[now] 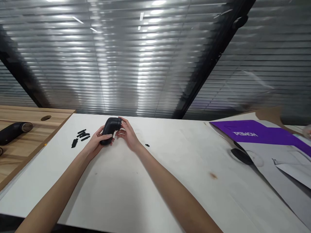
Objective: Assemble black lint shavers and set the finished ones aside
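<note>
A glossy black elbow-shaped part [112,124] is held just above the far half of the white table [116,187]. Around its lower section my left hand [96,141] is closed, with the thumb across the front. The fingers of my right hand [128,136] grip the part's short, ringed end, and some fingertips are hidden behind it. To the left of my left hand lie several small flat black pieces [83,134]. A tiny black piece [147,145] rests on the table to the right of my right hand.
At the left is a wooden surface [58,113] with a round hole and a black cylindrical object [14,132]. A purple and white printed box [245,132] lies on the right, beside a black oval object [241,156]. Window blinds [136,58] rise behind the table.
</note>
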`<state>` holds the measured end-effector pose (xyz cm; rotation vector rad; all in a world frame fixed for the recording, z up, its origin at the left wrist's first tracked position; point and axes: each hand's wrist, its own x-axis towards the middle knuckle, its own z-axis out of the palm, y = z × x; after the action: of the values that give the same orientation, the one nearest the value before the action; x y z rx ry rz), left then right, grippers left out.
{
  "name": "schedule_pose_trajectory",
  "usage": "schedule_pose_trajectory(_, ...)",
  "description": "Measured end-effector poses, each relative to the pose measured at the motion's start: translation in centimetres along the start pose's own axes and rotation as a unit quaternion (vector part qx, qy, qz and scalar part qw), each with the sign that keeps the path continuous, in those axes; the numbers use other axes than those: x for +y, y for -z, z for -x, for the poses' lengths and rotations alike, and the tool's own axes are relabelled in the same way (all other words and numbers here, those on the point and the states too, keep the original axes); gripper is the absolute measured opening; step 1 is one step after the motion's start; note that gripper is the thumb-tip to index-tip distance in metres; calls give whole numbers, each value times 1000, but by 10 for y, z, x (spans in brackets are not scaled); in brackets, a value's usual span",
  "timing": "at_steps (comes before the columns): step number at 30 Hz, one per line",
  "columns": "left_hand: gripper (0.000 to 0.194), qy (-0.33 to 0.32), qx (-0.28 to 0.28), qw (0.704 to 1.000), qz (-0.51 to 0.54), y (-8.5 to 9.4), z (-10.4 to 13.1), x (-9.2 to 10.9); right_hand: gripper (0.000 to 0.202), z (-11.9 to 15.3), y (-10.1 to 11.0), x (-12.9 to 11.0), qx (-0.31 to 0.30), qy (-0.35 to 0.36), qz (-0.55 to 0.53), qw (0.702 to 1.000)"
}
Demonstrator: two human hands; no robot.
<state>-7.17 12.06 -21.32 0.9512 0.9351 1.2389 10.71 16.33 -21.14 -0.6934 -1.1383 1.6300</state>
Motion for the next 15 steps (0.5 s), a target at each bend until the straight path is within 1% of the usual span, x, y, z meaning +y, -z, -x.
schedule_pose_trajectory(2, 55, 6, -4, 1000, 5, 0, 1, 2, 50, 0, 0, -1, -4, 5, 3, 1000)
schedule_pose_trajectory(6, 52, 9, -3, 1000, 3, -1, 2, 4, 53, -1, -1, 1, -9, 13, 18, 1000)
schedule_pose_trajectory(11, 48, 9, -19, 1000, -16, -1, 2, 4, 51, 0, 0, 4, 11, 16, 55, 998)
schedule_pose_trajectory(15, 51, 3, -33, 999, -26, 0, 1, 3, 50, -2, 1, 7, 18, 18, 65, 998)
